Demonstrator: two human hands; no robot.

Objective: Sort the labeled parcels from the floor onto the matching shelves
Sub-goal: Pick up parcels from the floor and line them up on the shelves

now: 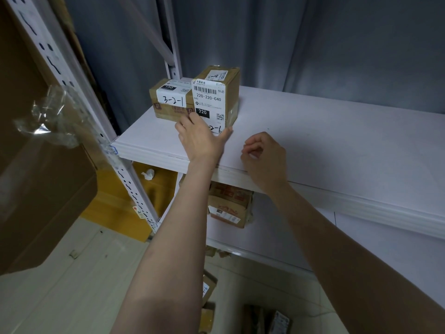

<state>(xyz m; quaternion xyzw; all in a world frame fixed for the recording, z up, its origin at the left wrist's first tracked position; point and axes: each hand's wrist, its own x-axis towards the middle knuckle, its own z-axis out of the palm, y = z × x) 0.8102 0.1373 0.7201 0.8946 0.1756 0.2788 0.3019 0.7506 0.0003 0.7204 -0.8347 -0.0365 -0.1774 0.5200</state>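
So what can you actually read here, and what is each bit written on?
"3-2-1": handwritten white label on the shorter box.
"150": black patch on that box.
"220-220-C40" and "220": printed label on the taller box.
"2-6": handwritten below, its start hidden by the left hand.
Fine print, and labels on the lower parcels: too blurred.

brown parcels point(216, 97) – white labels, white shelf point(337, 131)
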